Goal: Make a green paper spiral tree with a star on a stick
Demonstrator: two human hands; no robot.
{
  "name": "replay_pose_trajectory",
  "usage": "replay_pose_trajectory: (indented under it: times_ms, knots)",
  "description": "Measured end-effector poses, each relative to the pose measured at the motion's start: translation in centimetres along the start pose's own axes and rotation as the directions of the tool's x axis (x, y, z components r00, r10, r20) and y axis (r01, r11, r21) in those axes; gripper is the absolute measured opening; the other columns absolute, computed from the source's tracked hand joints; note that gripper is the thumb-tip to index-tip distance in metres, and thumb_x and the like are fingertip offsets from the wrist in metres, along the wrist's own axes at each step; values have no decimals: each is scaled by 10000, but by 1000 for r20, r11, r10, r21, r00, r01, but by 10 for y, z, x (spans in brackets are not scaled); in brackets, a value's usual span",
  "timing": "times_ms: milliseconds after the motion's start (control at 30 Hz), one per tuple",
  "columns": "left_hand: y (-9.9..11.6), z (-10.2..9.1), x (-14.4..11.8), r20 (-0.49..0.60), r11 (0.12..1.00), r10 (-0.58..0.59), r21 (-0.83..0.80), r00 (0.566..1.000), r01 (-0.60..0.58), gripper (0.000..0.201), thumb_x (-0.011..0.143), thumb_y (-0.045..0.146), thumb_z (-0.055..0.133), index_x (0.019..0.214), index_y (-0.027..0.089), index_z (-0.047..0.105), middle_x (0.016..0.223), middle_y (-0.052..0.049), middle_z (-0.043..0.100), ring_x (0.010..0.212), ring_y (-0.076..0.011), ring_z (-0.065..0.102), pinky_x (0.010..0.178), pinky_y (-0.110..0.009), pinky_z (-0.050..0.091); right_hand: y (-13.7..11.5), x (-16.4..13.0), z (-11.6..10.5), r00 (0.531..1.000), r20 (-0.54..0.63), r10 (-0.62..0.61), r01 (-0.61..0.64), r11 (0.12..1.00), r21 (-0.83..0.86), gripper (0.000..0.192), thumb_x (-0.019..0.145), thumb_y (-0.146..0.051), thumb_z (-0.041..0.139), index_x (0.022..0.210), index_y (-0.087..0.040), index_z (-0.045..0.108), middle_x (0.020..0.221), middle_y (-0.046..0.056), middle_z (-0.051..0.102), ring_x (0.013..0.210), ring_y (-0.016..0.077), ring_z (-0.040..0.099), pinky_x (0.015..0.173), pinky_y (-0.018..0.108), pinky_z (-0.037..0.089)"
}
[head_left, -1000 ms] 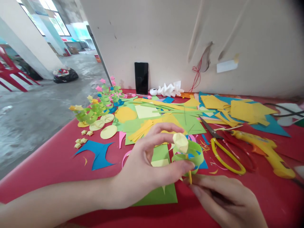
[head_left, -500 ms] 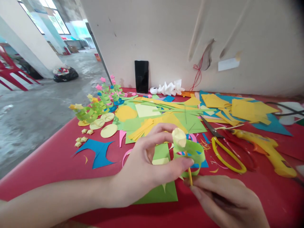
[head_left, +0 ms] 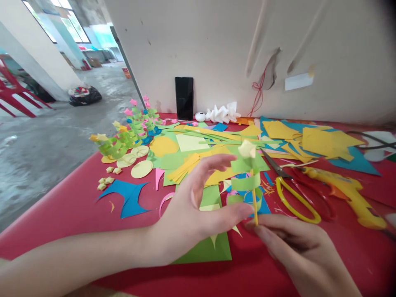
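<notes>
Right hand [head_left: 297, 251]: we are pinching the foot of a thin yellow stick [head_left: 254, 202], fingers closed on it. The stick is standing upright, carrying curled green paper strips [head_left: 246, 181] and a pale yellow paper star [head_left: 246, 148] on top. Left hand [head_left: 198, 206]: we are holding it open just beside the strips, thumb tip touching the stick's base. Scissors [head_left: 293, 194] are lying nearby on the red bench [head_left: 62, 214]. The right wrist is cut off by the frame.
</notes>
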State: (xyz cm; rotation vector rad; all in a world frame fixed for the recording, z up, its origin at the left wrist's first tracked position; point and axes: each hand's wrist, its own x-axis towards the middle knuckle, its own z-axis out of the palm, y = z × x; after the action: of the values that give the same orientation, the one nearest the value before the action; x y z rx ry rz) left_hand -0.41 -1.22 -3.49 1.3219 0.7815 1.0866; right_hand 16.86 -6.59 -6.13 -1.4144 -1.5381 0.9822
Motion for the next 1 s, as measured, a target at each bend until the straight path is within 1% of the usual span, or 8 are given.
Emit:
replay_pose_trajectory:
  times_ms: [67,167,300,400,500,633,800,1000]
  knots:
    - [-1,1,1,-8,999,45,-1,999,-45,474,702,227,711,1124,285,506,1220,5,494,1239,-181,371,1076,-312,268,-2,2,1,993,12,118,-118,977,178,195,746,-391,609,716,-226,709,433,-20,493,371,63,399,335,130,344]
    - [-3,1,3,-84,998,63,-10,995,-64,407,717,223,696,1073,272,505,1149,-2,490,1187,-164,395,1030,-279,316,-4,6,2,982,4,188,-178,921,346,160,699,-388,668,716,-239,721,492,-5,564,402,60,420,359,127,351]
    - [-4,-1,5,-150,994,89,-42,985,-96,121,776,245,634,834,233,528,845,16,481,839,-114,477,783,-222,412,-6,6,2,985,16,172,-162,887,433,41,699,-313,691,721,-307,725,525,-23,608,427,48,475,391,90,366]
    - [-3,-2,2,-6,994,106,-13,994,-106,262,880,291,476,640,192,509,649,18,446,653,-105,427,653,-231,383,-5,4,-1,987,32,157,-155,887,434,48,705,-311,690,735,-312,728,500,-31,582,433,43,484,398,77,371]
    - [-1,0,-2,131,991,43,119,990,-59,267,883,252,469,641,179,552,645,10,508,649,-102,468,643,-236,389,-3,4,-1,986,35,160,-161,904,395,92,712,-338,677,768,-289,731,552,-13,607,473,61,505,435,100,411]
    - [-1,6,-5,113,980,-36,200,993,13,88,811,240,587,848,196,654,720,2,576,687,-108,510,635,-222,424,1,5,-1,991,18,132,-133,962,239,169,735,-392,629,730,-249,719,506,-12,548,429,67,451,389,122,395]
    - [-2,8,-2,141,985,-91,160,986,68,67,742,193,663,731,198,729,708,-10,604,667,-109,548,612,-220,459,1,5,1,999,31,44,-44,999,17,166,734,-366,610,738,-240,718,472,-9,514,448,111,505,429,171,457]
    - [1,2,2,14,994,-25,108,1000,24,51,727,237,683,697,219,721,703,-3,625,680,-118,571,651,-231,473,-7,7,-5,991,9,135,-134,968,213,200,742,-404,611,716,-226,698,456,-21,493,379,65,378,323,147,306]
